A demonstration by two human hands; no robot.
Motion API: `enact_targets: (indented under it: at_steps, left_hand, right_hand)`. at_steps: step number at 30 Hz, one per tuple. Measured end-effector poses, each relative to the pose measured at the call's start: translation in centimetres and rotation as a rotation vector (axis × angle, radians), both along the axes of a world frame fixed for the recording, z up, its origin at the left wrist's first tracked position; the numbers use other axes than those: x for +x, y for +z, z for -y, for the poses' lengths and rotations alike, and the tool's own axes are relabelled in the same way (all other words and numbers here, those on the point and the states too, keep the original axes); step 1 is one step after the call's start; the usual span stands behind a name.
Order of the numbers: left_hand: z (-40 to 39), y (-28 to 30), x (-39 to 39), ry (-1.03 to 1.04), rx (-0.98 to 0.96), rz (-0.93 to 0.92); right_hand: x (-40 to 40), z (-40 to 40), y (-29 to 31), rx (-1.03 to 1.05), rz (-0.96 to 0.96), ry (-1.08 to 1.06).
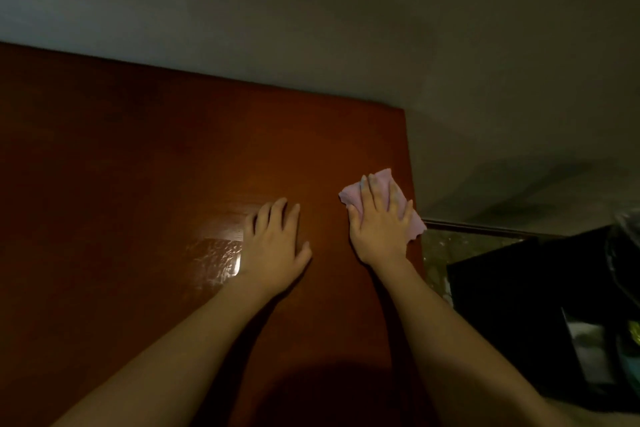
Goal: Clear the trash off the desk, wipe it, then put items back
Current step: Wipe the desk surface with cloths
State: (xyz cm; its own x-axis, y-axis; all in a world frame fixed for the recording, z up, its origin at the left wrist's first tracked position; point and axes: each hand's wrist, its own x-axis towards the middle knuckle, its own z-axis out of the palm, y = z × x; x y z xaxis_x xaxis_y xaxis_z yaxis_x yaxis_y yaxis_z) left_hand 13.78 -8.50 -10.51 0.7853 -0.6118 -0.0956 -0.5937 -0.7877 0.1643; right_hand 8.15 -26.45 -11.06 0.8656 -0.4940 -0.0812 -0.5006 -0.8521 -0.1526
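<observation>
A: Biggest first. Grey wall [346, 10], dim light, taking the whole far side. Below it the red-brown surface [138, 166], glossy, with a bright patch of glare close to the left hand. Nothing stands on the part I can see.

B: So the trash step looks finished?

A: I judge so, at least for this stretch. Wiping is the step in hand. To the right, past the surface's edge, a dark box-like thing [519, 305] sits lower down, with pale and greenish items showing inside its near end; too murky to name them.

B: And the hands?

A: Left hand [273, 246] lies flat on the surface, fingers straight and slightly spread, holding nothing. It reads as a brace. Right hand [379, 218] presses palm-down on the pink cloth [349, 196], fingers extended over it, not curled round it. The cloth lies right at the surface's right edge, one corner hanging just over.

B: Next move?

A: My guess: draw the cloth back leftward across the unwiped middle, keeping flat pressure so it doesn't bunch. The left hand sits in that path, so it would need to lift or shift. Then the items come back, probably from that dark box.
</observation>
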Motion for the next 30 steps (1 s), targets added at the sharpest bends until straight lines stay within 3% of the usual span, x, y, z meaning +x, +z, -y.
enact_targets:
  at_steps: [7,16,30]
  left_hand:
    - [2.6,-0.2,-2.7,-0.083,-0.023,0.021]
    - [-1.0,-0.1,-3.4,-0.155,-0.034,0.026]
    - [-15.2,-0.2,3.7,0.003,-0.101,0.027]
  right_hand:
    - [-4.0,1.9,0.1,0.042,0.010,-0.139]
    - [-6.1,-2.1,0.1,0.047,-0.057,-0.274]
    - [6.8,-18.4,0.1,0.029,-0.094,0.006]
